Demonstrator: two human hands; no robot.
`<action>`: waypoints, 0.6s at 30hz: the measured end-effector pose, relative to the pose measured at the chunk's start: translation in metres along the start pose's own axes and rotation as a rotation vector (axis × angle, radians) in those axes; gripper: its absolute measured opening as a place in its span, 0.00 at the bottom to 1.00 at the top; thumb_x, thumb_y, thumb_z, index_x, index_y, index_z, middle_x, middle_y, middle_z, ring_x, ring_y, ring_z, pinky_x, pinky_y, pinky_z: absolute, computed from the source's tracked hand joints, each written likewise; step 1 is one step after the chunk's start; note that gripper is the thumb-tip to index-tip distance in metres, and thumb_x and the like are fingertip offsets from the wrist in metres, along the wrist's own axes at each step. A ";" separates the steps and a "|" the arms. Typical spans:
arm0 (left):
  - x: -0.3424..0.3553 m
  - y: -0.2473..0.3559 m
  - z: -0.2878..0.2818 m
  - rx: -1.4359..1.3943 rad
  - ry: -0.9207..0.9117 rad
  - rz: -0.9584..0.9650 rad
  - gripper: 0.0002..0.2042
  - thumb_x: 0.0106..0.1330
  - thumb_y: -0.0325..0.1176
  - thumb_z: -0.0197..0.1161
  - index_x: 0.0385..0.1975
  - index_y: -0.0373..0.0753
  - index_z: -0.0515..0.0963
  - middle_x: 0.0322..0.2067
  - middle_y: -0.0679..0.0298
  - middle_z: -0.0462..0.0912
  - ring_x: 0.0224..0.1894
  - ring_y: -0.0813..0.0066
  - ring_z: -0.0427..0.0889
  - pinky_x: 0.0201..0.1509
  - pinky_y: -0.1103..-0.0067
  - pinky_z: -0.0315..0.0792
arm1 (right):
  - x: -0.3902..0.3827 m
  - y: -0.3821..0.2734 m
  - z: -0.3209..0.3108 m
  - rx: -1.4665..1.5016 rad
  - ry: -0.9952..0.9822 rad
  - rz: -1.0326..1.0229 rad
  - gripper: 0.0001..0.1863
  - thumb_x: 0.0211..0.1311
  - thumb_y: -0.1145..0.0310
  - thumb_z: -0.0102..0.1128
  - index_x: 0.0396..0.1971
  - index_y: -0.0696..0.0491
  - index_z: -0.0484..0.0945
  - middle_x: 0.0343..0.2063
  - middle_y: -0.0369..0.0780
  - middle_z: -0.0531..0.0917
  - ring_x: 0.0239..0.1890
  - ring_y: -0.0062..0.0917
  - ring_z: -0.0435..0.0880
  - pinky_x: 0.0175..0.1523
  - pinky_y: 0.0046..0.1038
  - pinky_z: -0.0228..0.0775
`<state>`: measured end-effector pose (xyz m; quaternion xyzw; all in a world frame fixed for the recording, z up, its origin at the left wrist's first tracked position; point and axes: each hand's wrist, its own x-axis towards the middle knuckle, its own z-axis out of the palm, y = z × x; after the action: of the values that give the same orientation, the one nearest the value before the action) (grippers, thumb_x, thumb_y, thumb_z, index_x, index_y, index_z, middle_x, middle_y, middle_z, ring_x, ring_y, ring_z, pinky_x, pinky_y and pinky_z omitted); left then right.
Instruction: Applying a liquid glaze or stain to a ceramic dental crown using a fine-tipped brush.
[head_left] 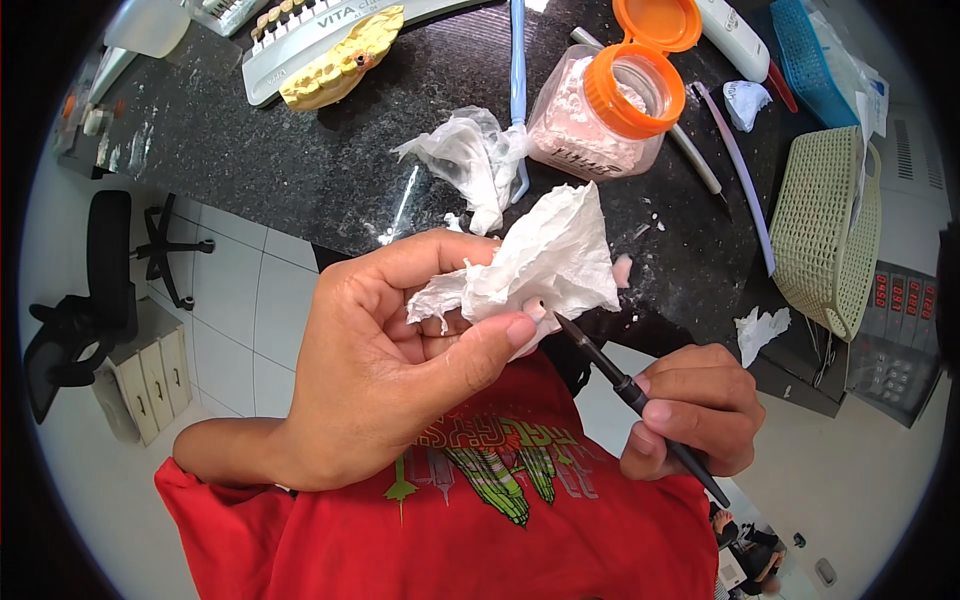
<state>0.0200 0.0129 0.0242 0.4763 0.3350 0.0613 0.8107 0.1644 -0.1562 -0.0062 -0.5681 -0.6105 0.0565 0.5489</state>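
Note:
My left hand point(390, 370) pinches a crumpled white tissue point(565, 245) between thumb and fingers. Against the tissue, by the thumb tip, sits a small pinkish-white piece point(536, 308) with a dark hole; it looks like a dental crown, and part of it is hidden. In my right hand point(700, 410) is a slim dark brush-like tool point(628, 388), held like a pen. Its fine tip comes close to the small piece; whether they touch, I cannot tell. Both hands are above my lap, just before the counter edge.
On the black speckled counter point(330, 180) stand an open jar point(600, 115) of pinkish powder with an orange lid, a yellow dental cast point(340, 65) and a tooth shade guide point(290, 55). Crumpled film point(470, 160) lies nearer. Rightward are a lilac-handled tool point(738, 180) and a woven basket point(815, 220).

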 end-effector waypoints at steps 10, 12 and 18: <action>0.000 -0.003 -0.001 -0.014 -0.005 0.004 0.12 0.59 0.21 0.59 0.42 0.29 0.69 0.37 0.57 0.79 0.39 0.73 0.81 0.46 0.80 0.77 | 0.000 0.001 0.002 0.000 0.003 -0.007 0.12 0.45 0.74 0.68 0.31 0.57 0.78 0.24 0.40 0.79 0.23 0.25 0.81 0.24 0.20 0.76; -0.001 -0.002 -0.001 -0.011 -0.002 0.002 0.12 0.59 0.22 0.60 0.42 0.29 0.69 0.37 0.57 0.79 0.39 0.74 0.81 0.46 0.80 0.77 | 0.000 0.000 0.002 -0.002 0.000 -0.008 0.11 0.45 0.74 0.68 0.31 0.57 0.78 0.24 0.40 0.79 0.23 0.25 0.81 0.24 0.21 0.76; 0.000 -0.002 -0.001 -0.004 0.007 0.010 0.14 0.58 0.22 0.61 0.43 0.29 0.70 0.37 0.58 0.80 0.39 0.78 0.80 0.44 0.83 0.76 | 0.001 0.000 0.001 -0.002 -0.009 -0.005 0.12 0.45 0.73 0.68 0.32 0.57 0.78 0.25 0.40 0.79 0.24 0.25 0.81 0.24 0.21 0.76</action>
<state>0.0192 0.0126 0.0222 0.4761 0.3355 0.0677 0.8100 0.1637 -0.1546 -0.0057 -0.5671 -0.6145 0.0570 0.5455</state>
